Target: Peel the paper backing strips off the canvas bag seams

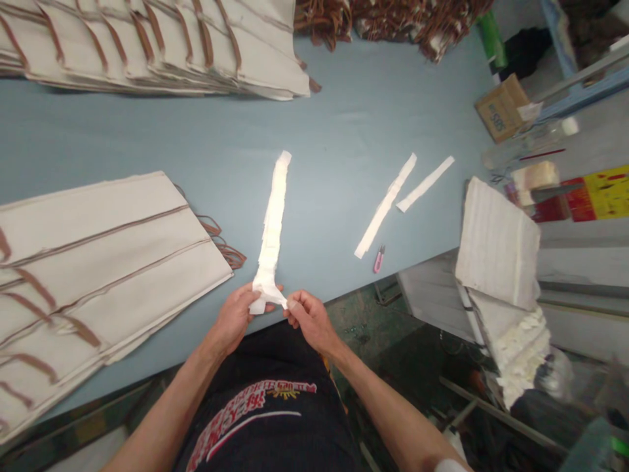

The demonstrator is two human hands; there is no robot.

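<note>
A long stack of white paper strips (273, 223) lies on the pale blue table (344, 131), running away from me. My left hand (234, 317) is closed around its near end at the table's front edge. My right hand (307, 317) pinches a single strip end that peels off to the right from that same end. Both hands sit close together, just above my dark shirt.
Cream cloth bags with brown straps are piled at the left (88, 262) and along the far edge (162, 46). Two loose white strips (388, 203) and a small pink lighter (379, 259) lie to the right. A stack of white material (498, 242) and a cardboard box (502, 108) stand beyond the table's right edge.
</note>
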